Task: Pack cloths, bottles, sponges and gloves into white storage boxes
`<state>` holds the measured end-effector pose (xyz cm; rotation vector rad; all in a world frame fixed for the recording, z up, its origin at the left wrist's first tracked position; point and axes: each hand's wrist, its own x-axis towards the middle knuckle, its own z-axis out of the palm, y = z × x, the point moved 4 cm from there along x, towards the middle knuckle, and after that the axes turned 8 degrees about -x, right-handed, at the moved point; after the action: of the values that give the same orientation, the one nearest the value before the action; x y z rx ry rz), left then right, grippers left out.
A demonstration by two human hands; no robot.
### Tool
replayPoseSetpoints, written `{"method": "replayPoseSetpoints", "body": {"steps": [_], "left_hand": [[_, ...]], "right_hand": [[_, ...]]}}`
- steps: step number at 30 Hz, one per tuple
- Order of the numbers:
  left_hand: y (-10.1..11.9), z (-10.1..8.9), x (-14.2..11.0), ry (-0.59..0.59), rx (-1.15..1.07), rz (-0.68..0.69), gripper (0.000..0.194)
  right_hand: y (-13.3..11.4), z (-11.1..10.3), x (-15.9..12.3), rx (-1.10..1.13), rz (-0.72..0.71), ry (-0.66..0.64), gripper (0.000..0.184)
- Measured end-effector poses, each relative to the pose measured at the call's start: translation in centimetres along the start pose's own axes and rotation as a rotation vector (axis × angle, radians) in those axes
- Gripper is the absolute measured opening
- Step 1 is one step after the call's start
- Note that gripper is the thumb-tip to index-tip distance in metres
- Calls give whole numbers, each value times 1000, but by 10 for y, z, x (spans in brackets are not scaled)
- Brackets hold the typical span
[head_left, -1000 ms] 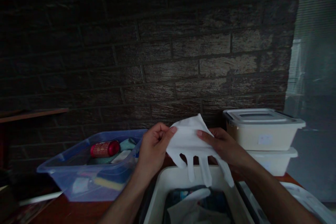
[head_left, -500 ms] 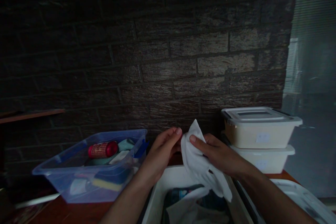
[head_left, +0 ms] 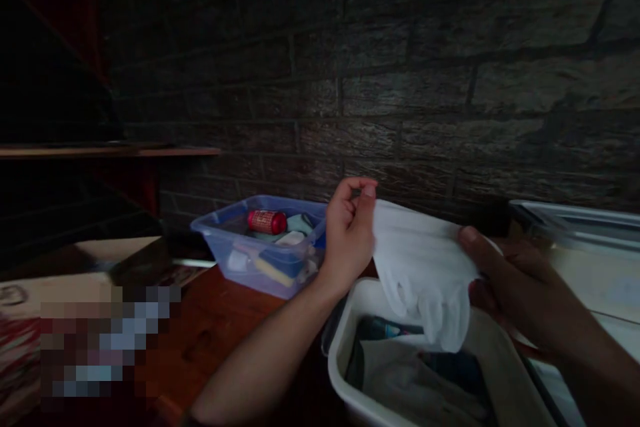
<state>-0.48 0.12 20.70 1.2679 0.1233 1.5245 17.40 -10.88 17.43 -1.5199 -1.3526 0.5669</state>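
Observation:
A white glove [head_left: 420,247] is stretched sideways between my two hands, its fingers hanging down. My left hand [head_left: 353,227] pinches the glove's left edge between thumb and fingers. On the other side, my right hand [head_left: 505,273] grips it with the thumb on top; the fingers behind are partly hidden and blurred. Below the glove stands an open white bin [head_left: 345,373]. Inside it lie a white cloth item [head_left: 400,373], perhaps another glove, and dark items, one with a blue label.
Left of the bin, a clear blue tub [head_left: 225,240] holds a red bottle [head_left: 267,221], cloths and a yellow-and-blue sponge [head_left: 277,270]. Lidded pale boxes [head_left: 595,260] stand at right. A cardboard box [head_left: 135,260] sits far left, under a shelf [head_left: 110,151]. A dark brick wall rises behind.
The view has swung left. The glove, bunched mainly in my right hand before, is now spread out, with my left hand also holding its edge.

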Motion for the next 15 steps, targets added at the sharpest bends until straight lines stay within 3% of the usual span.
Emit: {"method": "replayPoseSetpoints", "body": {"steps": [3, 7, 11, 15], "left_hand": [[-5, 3, -6, -67, 65, -46, 25], [-27, 16, -15, -270, 36, -298, 41], [-33, 17, -11, -265, -200, -472, 48], [-28, 16, -11, -346, -300, -675, 53]], "right_hand": [[2, 0, -1, -79, 33, -24, 72], [8, 3, 1, -112, 30, -48, 64], [20, 2, 2, -114, 84, -115, 60], [22, -2, 1, -226, -34, -178, 56]]}}
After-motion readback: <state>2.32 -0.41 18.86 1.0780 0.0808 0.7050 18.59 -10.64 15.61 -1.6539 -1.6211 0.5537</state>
